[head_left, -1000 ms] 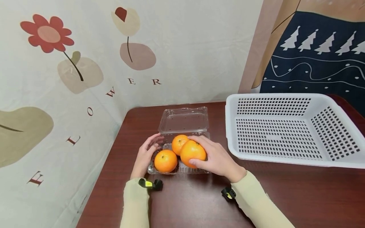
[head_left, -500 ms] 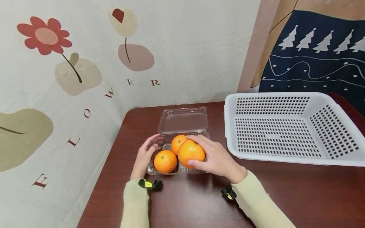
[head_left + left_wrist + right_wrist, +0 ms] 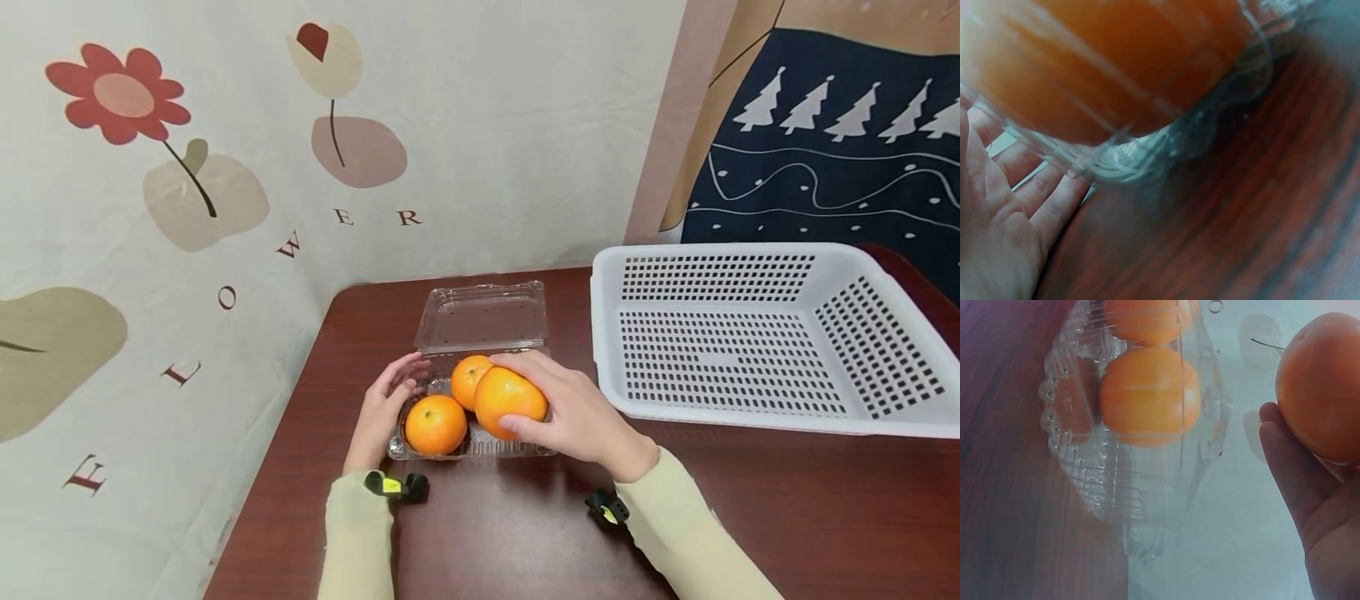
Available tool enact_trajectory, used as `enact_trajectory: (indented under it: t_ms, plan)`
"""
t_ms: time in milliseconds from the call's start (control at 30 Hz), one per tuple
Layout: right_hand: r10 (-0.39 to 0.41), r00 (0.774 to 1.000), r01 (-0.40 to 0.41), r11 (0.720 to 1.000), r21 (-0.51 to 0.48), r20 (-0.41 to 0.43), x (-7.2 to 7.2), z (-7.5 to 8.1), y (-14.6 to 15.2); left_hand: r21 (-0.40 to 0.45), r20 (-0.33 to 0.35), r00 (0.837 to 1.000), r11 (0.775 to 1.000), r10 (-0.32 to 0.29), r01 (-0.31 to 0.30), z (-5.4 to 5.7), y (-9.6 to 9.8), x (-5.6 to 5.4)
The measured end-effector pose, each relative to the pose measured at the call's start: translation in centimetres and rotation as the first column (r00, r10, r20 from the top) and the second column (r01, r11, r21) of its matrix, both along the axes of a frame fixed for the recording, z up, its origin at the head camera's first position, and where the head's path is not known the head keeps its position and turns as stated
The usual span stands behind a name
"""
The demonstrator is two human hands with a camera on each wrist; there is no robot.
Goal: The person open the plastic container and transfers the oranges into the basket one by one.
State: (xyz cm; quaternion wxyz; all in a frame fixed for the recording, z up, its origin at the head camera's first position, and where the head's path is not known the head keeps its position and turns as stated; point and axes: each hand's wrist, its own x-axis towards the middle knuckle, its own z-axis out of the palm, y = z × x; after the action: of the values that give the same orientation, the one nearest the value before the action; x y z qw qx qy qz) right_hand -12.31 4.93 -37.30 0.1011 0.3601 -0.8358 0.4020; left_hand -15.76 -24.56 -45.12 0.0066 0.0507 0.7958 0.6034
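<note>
Orange (image 3: 512, 404) is clamped in your right hand (image 3: 579, 417) above the clear box (image 3: 495, 449), whose left side your spread left hand (image 3: 380, 419) apparently steadies.

The left hand (image 3: 381, 410) reaches its fingers out loosely, slightly apart, the left arm (image 3: 358, 537) straight behind it. Beside it, the right hand (image 3: 573, 410) curves fingers and thumb in a grip, the right arm (image 3: 690, 525) slanting outward behind.
</note>
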Motion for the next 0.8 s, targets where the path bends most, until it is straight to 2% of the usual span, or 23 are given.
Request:
enact_trajectory:
  t_ms: [200,333,467,567,800]
  plan:
    - [-0.013,1.000,0.013,1.000,-0.028,-0.017,0.0,0.1,0.3,0.021,0.041,0.999,1.000,0.005,-0.005,1.0,0.4,0.4]
    - [-0.026,0.999,0.024,0.998,-0.053,-0.030,-0.1,0.4,0.6,0.021,0.041,0.999,1.000,-0.001,0.000,2.0,0.8,0.8]
    - [-0.044,0.999,0.043,0.998,-0.056,-0.026,-0.2,0.7,1.0,0.017,0.032,0.999,1.000,-0.004,0.003,2.3,0.9,0.9]
    - [-0.061,0.998,0.060,0.997,-0.051,-0.017,-0.2,1.1,1.3,0.019,0.028,1.000,1.000,-0.006,0.005,2.1,0.8,0.8]
    - [-0.103,0.995,0.104,0.992,-0.066,0.015,-0.1,1.9,2.4,0.001,0.011,1.000,1.000,0.005,-0.005,0.2,0.1,-0.1]
